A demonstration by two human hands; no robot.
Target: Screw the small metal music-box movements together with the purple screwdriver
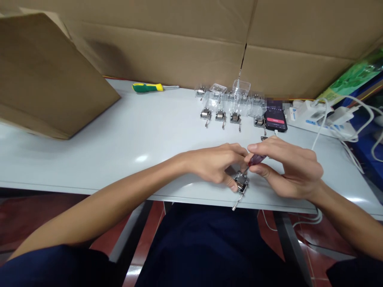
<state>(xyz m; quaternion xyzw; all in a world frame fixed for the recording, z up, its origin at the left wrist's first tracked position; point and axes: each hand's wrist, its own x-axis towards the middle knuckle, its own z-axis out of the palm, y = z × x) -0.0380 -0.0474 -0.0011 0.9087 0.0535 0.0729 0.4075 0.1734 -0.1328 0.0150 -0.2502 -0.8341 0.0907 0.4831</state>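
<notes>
The left hand [212,165] is pinching a small metal mechanism [241,182] near the front edge of the surface [119,159]. The right hand [287,167] is pinching a small screwdriver [256,159] with dark red handle, and its tip touches the mechanism. A row of 4 similar mechanisms [220,115] stands toward the back edge.
</notes>
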